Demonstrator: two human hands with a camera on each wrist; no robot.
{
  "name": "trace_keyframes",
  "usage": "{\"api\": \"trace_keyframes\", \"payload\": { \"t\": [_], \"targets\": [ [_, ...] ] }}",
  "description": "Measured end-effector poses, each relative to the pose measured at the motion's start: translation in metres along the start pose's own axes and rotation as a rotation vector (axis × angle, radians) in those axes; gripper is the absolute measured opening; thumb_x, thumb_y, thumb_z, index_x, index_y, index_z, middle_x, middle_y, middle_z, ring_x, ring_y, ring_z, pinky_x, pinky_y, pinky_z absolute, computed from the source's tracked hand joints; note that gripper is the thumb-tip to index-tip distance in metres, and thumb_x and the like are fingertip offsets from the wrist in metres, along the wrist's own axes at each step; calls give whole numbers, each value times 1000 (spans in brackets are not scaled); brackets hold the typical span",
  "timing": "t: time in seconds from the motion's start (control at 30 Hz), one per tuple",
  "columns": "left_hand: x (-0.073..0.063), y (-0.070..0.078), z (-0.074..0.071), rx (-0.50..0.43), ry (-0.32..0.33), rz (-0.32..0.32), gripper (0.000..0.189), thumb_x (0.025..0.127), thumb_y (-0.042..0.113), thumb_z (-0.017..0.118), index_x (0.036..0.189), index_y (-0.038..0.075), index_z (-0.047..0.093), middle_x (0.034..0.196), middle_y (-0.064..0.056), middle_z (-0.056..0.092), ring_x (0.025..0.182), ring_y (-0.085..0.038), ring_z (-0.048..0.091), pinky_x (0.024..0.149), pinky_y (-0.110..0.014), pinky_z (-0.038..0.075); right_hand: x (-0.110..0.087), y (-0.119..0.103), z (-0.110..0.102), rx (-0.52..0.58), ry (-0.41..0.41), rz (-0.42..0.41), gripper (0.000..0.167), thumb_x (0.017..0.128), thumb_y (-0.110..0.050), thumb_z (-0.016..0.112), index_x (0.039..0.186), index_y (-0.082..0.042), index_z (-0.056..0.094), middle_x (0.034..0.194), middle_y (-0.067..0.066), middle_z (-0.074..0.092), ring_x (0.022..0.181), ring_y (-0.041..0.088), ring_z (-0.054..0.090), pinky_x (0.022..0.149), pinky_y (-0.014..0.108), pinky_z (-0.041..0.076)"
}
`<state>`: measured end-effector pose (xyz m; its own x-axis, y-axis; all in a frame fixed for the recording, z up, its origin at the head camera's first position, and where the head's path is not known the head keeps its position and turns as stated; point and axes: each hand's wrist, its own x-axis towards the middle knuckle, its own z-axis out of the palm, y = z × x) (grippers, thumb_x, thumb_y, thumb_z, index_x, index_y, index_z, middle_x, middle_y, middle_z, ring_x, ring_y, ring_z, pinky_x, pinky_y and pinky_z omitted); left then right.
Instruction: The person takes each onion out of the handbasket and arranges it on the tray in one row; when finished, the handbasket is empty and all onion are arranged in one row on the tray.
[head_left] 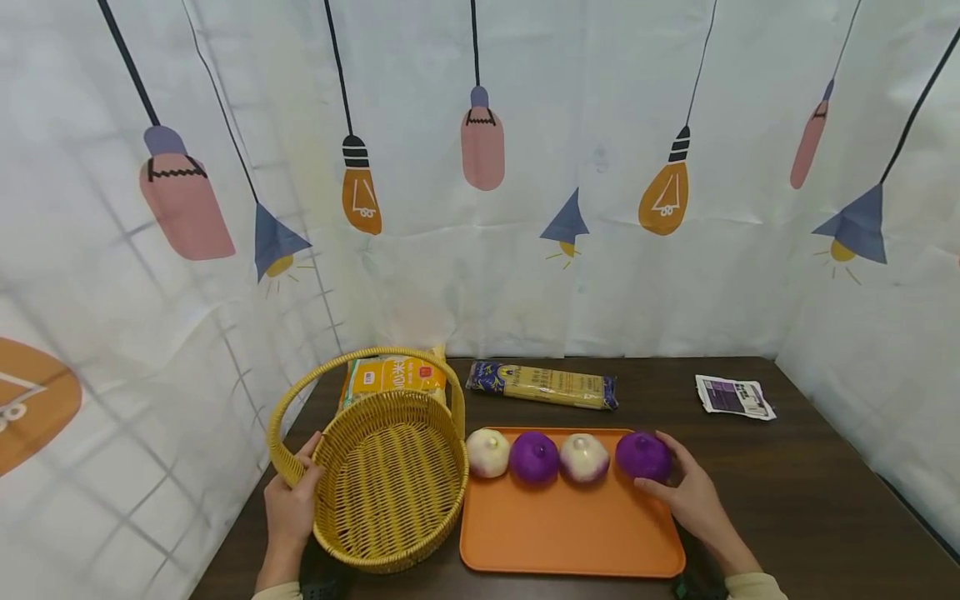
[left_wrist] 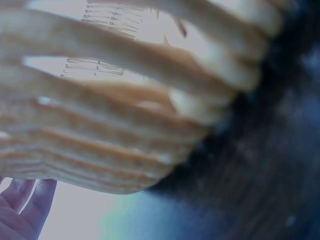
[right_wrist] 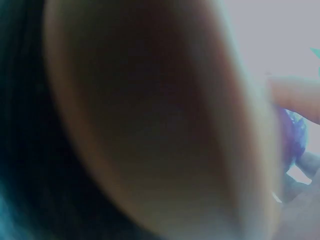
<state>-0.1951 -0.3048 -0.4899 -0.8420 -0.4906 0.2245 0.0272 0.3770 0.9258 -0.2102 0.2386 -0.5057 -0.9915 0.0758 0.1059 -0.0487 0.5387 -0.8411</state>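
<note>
An empty yellow wicker basket with a tall hoop handle is at the left in the head view. My left hand grips it at its left side, thumb by the foot of the handle. Its blurred weave fills much of the left wrist view. On an orange tray, onions stand in a row along the back edge: a white one, a purple one and a white-purple one. At the row's right end my right hand holds another purple onion between thumb and fingers.
Behind the basket lies a yellow food bag, partly hidden. A long noodle packet lies behind the tray, and a small white-and-purple sachet at the back right. All sit on a dark wooden table with a printed curtain behind.
</note>
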Motion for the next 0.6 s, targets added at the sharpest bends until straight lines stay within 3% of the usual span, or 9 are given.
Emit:
{"api": "trace_keyframes", "payload": {
  "t": [0.27, 0.47, 0.6],
  "targets": [
    [1, 0, 0, 11, -10, 1, 38, 101, 28, 48, 134, 13, 60, 138, -7, 56, 65, -9, 53, 49, -27, 31, 0, 1, 2, -26, -22, 3, 87, 79, -28, 82, 148, -5, 33, 144, 32, 40, 124, 49, 46, 99, 63, 37],
    [0, 0, 0, 28, 4, -3, 38, 102, 30, 48, 135, 15, 60, 137, -6, 58, 74, -5, 55, 52, -24, 34, 1, 2, 6, -17, -31, -7, 86, 79, -25, 82, 148, -6, 34, 141, 32, 44, 122, 47, 50, 97, 57, 42],
    [0, 2, 1, 17, 0, -9, 34, 101, 25, 49, 125, 10, 67, 138, -5, 57, 57, -3, 45, 48, -24, 32, 3, 5, 7, -9, -41, 0, 88, 79, -25, 82, 149, -6, 33, 144, 32, 41, 126, 48, 46, 99, 57, 41]
  ]
}}
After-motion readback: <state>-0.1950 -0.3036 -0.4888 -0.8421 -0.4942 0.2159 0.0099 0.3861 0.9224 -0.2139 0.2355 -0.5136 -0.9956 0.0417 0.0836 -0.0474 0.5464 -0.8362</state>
